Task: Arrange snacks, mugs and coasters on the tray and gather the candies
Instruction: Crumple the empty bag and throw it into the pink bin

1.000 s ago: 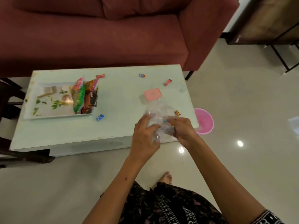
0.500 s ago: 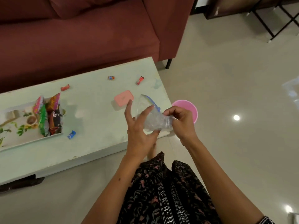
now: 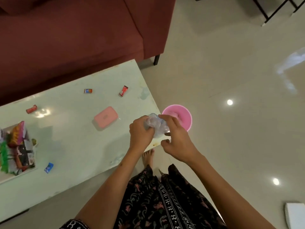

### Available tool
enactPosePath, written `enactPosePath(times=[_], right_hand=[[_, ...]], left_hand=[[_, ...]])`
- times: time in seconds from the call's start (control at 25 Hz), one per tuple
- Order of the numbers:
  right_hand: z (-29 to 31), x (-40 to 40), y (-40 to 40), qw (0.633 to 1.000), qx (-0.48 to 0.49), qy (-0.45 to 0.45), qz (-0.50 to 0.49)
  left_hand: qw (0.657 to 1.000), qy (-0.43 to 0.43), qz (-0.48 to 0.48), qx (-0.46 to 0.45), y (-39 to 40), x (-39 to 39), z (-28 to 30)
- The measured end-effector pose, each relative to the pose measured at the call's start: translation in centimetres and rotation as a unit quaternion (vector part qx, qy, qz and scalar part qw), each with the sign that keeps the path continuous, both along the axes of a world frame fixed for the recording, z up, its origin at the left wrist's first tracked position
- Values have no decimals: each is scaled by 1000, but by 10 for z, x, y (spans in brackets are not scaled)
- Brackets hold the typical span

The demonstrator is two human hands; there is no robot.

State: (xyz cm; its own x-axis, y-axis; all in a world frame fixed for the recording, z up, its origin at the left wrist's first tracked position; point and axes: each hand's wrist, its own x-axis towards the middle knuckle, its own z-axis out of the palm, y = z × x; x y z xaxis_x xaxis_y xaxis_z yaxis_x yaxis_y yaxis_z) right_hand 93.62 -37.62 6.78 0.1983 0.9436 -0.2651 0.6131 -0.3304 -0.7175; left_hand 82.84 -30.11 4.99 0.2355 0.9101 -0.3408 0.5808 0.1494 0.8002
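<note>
My left hand grips a crumpled clear plastic bag over the right corner of the pale green table. My right hand holds the same bag from the right, index finger over its top and thumb at its lower edge. Wrapped candies lie loose on the table: a red one, an orange and blue one, another red one and a blue one. Snack packets are piled on the white tray at the left edge. No mugs or coasters show.
A pink lidded box sits mid-table. A pink bin stands on the floor just past the table's right end. A dark red sofa runs behind the table. My bare foot is by the table's near corner.
The bag has been bunched up smaller between both hands. The view has swung right and down, so the tray now sits at the left edge.
</note>
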Motion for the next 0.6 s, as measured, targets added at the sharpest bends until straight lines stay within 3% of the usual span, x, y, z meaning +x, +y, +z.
enactPosePath(times=[0.08,0.16,0.32,0.4,0.6], right_hand=[[-13,1,-1,997,-18,-60,37],[-33,5,0,992,-14,-125,12],[-86,37,7,987,1,-128,-97],[-118,54,12,986,-14,-96,-134],[-205,105,25,966,-147,-68,-203]], left_hand=[[997,31,-19,-65,15,15,-10],[983,45,-53,-171,27,26,-26],[908,-66,-52,-410,41,57,-64],[899,-80,-46,-429,43,75,-84],[920,-77,42,-381,60,115,-125]])
